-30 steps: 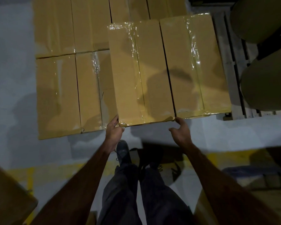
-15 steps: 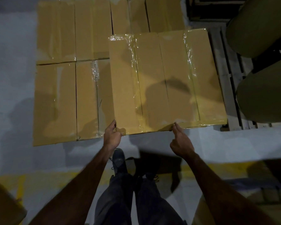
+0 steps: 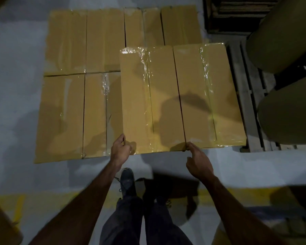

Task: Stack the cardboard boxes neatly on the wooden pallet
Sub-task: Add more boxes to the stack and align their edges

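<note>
While both hands touch the top boxes' (image 3: 180, 98) near edge, left (image 3: 120, 151) pinching the corner, right (image 3: 199, 160) loosely curled, rolls (image 3: 286, 110) crowd the right; lower boxes (image 3: 81, 85) hide their pallet.

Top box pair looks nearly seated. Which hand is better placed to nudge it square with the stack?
Likely the left. The left hand already holds the near-left corner of the top box pair. The right hand only touches the near edge with its fingertips.

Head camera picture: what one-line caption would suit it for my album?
Left hand and right hand at the near edge of two taped cardboard boxes atop a lower layer.
</note>
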`<state>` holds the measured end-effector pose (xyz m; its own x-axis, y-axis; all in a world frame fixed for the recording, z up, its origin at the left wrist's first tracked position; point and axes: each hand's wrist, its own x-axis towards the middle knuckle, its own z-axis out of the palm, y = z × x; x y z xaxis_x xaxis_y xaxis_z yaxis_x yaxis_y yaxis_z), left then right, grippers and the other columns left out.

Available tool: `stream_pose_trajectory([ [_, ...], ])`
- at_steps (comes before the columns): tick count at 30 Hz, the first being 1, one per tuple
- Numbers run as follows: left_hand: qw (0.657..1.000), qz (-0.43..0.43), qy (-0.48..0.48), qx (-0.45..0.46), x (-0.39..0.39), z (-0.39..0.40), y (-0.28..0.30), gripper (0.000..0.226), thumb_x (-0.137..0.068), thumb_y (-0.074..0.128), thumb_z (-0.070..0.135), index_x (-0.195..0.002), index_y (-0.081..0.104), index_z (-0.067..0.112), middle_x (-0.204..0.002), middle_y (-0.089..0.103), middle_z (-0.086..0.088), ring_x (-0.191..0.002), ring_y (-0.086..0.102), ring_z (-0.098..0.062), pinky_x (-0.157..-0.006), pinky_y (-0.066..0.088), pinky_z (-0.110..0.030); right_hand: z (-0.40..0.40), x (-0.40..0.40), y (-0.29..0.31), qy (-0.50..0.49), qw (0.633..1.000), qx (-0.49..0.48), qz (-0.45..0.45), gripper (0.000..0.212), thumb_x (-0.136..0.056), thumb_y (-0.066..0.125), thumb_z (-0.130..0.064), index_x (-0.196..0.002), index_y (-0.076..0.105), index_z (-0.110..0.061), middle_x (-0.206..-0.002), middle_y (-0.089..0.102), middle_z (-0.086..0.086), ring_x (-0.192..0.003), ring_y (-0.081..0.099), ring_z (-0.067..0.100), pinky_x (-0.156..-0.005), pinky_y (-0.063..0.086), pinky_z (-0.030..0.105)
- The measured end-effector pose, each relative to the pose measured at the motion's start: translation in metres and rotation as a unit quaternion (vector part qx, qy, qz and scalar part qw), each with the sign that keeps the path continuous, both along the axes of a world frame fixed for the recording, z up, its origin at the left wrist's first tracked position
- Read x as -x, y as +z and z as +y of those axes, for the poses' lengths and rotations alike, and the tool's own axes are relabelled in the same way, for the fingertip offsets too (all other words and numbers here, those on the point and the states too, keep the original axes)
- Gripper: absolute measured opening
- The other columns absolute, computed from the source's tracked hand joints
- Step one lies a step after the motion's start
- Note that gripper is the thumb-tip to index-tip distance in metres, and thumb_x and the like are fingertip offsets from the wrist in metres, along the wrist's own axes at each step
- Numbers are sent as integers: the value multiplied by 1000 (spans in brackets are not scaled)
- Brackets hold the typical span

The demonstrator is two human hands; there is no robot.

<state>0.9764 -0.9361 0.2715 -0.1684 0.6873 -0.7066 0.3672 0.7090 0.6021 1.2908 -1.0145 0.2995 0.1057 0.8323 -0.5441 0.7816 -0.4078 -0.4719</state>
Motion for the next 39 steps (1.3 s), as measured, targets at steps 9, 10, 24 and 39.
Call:
stream_pose_trajectory([
  [9,999,13,-23,-23,-12,65,20,66,-89,74,19,-151,52,20,-141,54,12,-133,51,-19,-108,43,-32,45,-15,19,-27,999,-34,12,41,-97,53,-4,-136,63,-14,-131,65,6,-107,62,20,-89,48,32],
  [10,999,15,-21,-26,-14,75,20,70,-90,74,18,-155,48,18,-142,52,10,-133,50,-20,-107,42,-31,54,-18,17,-16,999,-36,14,40,-98,53,-11,-137,62,-16,-133,65,5,-111,63,22,-91,51,35],
  [24,992,34,-56,-105,-30,216,3,43,-90,76,21,-121,46,23,-110,60,10,-106,62,-22,-87,59,-45,261,-31,-6,123,991,-13,-46,68,-101,49,-26,-162,27,-5,-172,22,13,-158,23,30,-127,25,43],
  [39,990,59,12,-131,-41,283,-11,54,-74,78,38,-125,59,31,-113,72,7,-105,69,-25,-88,61,-54,327,-30,-32,137,988,-28,-62,80,-96,58,-17,-166,18,-9,-176,8,7,-161,13,27,-125,22,39],
])
